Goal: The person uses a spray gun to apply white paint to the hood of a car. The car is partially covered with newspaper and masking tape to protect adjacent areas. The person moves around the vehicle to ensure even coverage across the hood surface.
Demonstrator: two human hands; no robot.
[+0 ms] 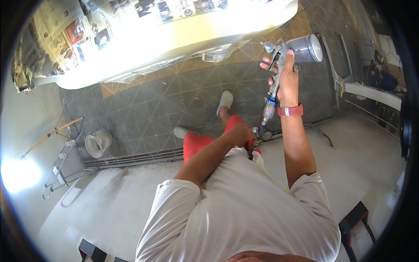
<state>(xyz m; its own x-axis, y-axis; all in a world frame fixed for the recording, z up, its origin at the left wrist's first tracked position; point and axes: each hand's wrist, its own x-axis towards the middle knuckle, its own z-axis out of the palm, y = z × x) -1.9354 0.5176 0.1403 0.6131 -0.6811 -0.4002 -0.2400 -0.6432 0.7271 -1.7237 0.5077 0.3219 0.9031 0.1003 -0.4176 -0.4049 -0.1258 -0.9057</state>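
Observation:
My right hand (288,83), raised at the right, is closed around the handle of a metal spray gun (280,51). The gun's grey cup (307,48) points to the right and its nozzle to the upper left. Below the handle hang a small clear air filter (269,111) with a blue collar and a round pressure gauge (265,134). My left hand (240,134) is closed in front of my waist, beside the gauge, apparently around the air hose. Its fingers are partly hidden. Ahead lies a glossy white car body panel (187,41), bordered by masking newspaper (83,32).
A grated floor (157,100) lies under my clogs. At the left are a white bucket (98,143), a metal stand (59,168) and a bright lamp (20,174). A rack (338,74) with a white strip-like part (373,95) is at the right. Black stands (355,218) are behind.

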